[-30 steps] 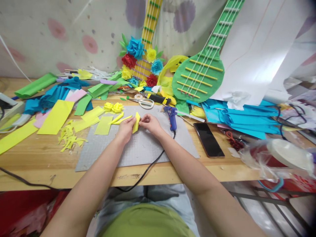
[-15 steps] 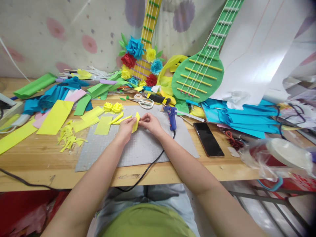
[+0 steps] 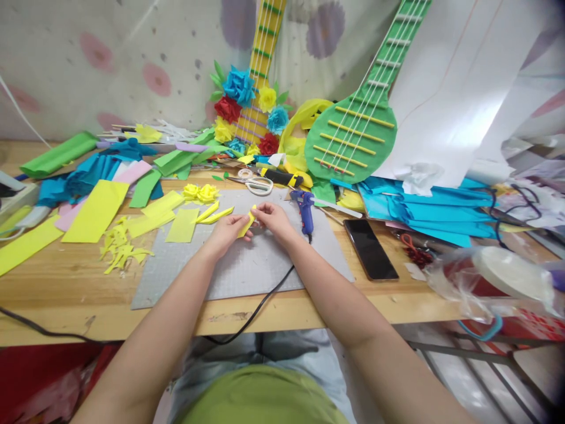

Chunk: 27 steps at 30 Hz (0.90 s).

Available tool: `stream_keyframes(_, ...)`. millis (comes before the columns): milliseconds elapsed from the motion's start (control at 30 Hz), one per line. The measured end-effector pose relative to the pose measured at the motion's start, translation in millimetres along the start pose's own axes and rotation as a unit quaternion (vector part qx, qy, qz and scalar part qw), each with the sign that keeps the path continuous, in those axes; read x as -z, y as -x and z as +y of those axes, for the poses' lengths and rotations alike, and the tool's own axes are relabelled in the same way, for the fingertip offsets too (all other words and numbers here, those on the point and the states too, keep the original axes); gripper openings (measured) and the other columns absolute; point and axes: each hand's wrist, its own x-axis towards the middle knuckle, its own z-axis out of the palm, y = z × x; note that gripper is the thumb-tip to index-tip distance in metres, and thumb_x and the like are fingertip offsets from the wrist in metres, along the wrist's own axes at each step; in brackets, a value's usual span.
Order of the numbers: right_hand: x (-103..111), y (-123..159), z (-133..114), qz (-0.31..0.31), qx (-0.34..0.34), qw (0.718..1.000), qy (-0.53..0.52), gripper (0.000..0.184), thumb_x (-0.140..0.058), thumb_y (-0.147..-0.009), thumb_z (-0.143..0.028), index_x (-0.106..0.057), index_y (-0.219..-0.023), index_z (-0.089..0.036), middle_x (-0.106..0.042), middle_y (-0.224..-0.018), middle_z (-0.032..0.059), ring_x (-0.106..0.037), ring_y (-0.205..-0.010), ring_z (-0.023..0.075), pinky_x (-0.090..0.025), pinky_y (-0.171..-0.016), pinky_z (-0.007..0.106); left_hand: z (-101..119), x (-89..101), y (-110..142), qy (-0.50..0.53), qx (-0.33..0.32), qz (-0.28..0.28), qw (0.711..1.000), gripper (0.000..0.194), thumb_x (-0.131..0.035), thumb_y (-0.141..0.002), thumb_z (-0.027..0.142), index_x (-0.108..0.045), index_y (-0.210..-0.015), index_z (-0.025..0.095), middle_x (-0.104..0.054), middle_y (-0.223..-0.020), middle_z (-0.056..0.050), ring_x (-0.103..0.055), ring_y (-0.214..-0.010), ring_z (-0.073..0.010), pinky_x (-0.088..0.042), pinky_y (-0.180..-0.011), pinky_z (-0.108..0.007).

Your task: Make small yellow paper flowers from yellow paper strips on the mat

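Observation:
Between both hands, above the grey cutting mat (image 3: 185, 282), is a small folded piece of yellow paper (image 3: 248, 225). My left hand (image 3: 227, 235) pinches its lower left part. The fingertips of my right hand (image 3: 274, 219) are closed on its upper right end. Just left of the hands lie narrow folded yellow strips (image 3: 217, 215) and a flat yellow rectangle (image 3: 182, 225). Behind them sit yellow paper flowers (image 3: 200, 192). A blue glue gun (image 3: 303, 213) lies to the right of my right hand, and white-handled scissors (image 3: 258, 186) rest behind the hands.
A black phone (image 3: 371, 249) lies right of the mat. Yellow scraps (image 3: 123, 246) and larger yellow sheets (image 3: 95, 211) are on the left. A green paper instrument (image 3: 351, 141) and a flower-covered yellow one (image 3: 251, 121) lean at the back. A black cable (image 3: 265, 303) crosses the mat.
The yellow paper has been turned and folded narrower between my fingers, so less of it shows. My right fingertips now touch its upper end. The view has shifted slightly.

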Motion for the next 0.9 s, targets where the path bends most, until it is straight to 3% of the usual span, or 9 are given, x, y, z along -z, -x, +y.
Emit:
stream_keyframes(167, 0.9, -0.2, -1.6, 0.003, -0.004, 1.000, -0.028, 0.025, -0.062, -0.069, -0.041, -0.051, -0.069, -0.019, -0.049, -0.053, -0.0069, -0.041, -0.043, 0.0042, -0.036, -0.044, 0.018, 1.6, 0.4, 0.4, 0.007, 0.002, 0.012, 1.000, 0.020, -0.060, -0.075, 0.028, -0.066, -0.078, 0.009, -0.069, -0.077, -0.010, -0.058, -0.050, -0.0098, -0.049, -0.047, -0.021)
stream_keyframes(367, 0.1, 1.3, 0.9, -0.055, -0.027, 0.997, -0.044, 0.023, -0.064, -0.065, -0.039, -0.056, -0.069, -0.017, -0.045, -0.049, -0.0075, -0.037, -0.041, 0.0038, -0.032, -0.042, 0.018, 7.7, -1.8, 2.5, 0.030, 0.030, 0.023, 0.999, 0.027, -0.049, -0.082, 0.031, -0.061, -0.073, 0.009, -0.061, -0.062, -0.006, -0.054, -0.046, -0.0086, -0.046, -0.043, -0.020)
stream_keyframes(433, -1.4, 1.8, 1.3, -0.037, -0.014, 0.999, -0.033, 0.021, -0.064, -0.065, -0.037, -0.055, -0.066, -0.017, -0.044, -0.047, -0.0079, -0.036, -0.040, 0.0037, -0.031, -0.041, 0.018, 5.0, -1.6, 1.0, 0.005, 0.017, 0.028, 0.999, 0.029, -0.047, -0.083, 0.035, -0.060, -0.077, 0.009, -0.060, -0.065, -0.006, -0.053, -0.047, -0.0088, -0.045, -0.043, -0.020)
stream_keyframes(500, -2.8, 1.7, 1.5, -0.004, -0.010, 1.000, -0.025, 0.019, -0.062, -0.066, -0.034, -0.053, -0.063, -0.017, -0.043, -0.047, -0.0081, -0.035, -0.039, 0.0036, -0.030, -0.041, 0.018, 0.6, -0.1, -0.9, -0.048, -0.045, 0.075, 0.995, 0.027, -0.048, -0.082, 0.036, -0.058, -0.086, 0.011, -0.061, -0.078, -0.007, -0.056, -0.056, -0.0103, -0.046, -0.046, -0.022)
stream_keyframes(533, -3.3, 1.4, 1.6, 0.015, -0.011, 1.000, -0.021, 0.018, -0.061, -0.066, -0.033, -0.052, -0.062, -0.017, -0.043, -0.047, -0.0081, -0.035, -0.039, 0.0036, -0.029, -0.040, 0.018, -1.5, 1.1, -1.5, -0.090, -0.098, 0.116, 0.984, 0.026, -0.050, -0.080, 0.036, -0.057, -0.090, 0.013, -0.060, -0.085, -0.007, -0.057, -0.062, -0.0112, -0.047, -0.049, -0.022)
stream_keyframes(600, -3.5, 0.6, 1.9, 0.050, -0.015, 0.999, -0.010, 0.017, -0.057, -0.067, -0.030, -0.050, -0.059, -0.018, -0.043, -0.046, -0.0081, -0.034, -0.037, 0.0035, -0.028, -0.039, 0.019, -4.4, 3.8, -1.6, -0.198, -0.225, 0.183, 0.937, 0.026, -0.057, -0.075, 0.034, -0.056, -0.094, 0.016, -0.057, -0.096, -0.006, -0.057, -0.075, -0.0126, -0.049, -0.057, -0.024)
stream_keyframes(700, -2.6, 0.0, 2.6, 0.078, -0.013, 0.997, -0.002, 0.016, -0.054, -0.067, -0.028, -0.047, -0.057, -0.018, -0.043, -0.045, -0.0082, -0.033, -0.036, 0.0036, -0.027, -0.039, 0.019, -5.0, 5.7, 0.9, -0.336, -0.347, 0.172, 0.858, 0.019, -0.059, -0.073, 0.029, -0.060, -0.090, 0.019, -0.052, -0.100, -0.007, -0.054, -0.091, -0.0159, -0.050, -0.074, -0.029)
stream_keyframes(800, -1.8, 0.4, 2.9, 0.084, -0.007, 0.996, 0.000, 0.014, -0.053, -0.066, -0.027, -0.046, -0.057, -0.018, -0.043, -0.046, -0.0081, -0.034, -0.036, 0.0039, -0.028, -0.039, 0.019, -4.1, 4.2, 3.4, -0.431, -0.373, 0.143, 0.809, 0.014, -0.059, -0.073, 0.025, -0.063, -0.085, 0.019, -0.053, -0.099, -0.007, -0.051, -0.099, -0.0191, -0.045, -0.086, -0.034)
stream_keyframes(900, -2.3, 0.4, 3.4, 0.089, -0.006, 0.996, 0.008, 0.014, -0.053, -0.065, -0.028, -0.046, -0.058, -0.018, -0.042, -0.045, -0.0082, -0.033, -0.037, 0.0039, -0.027, -0.039, 0.018, -4.3, 2.7, 3.4, -0.464, -0.335, 0.152, 0.806, 0.016, -0.058, -0.073, 0.026, -0.061, -0.086, 0.018, -0.056, -0.094, -0.007, -0.055, -0.090, -0.0184, -0.045, -0.081, -0.032)
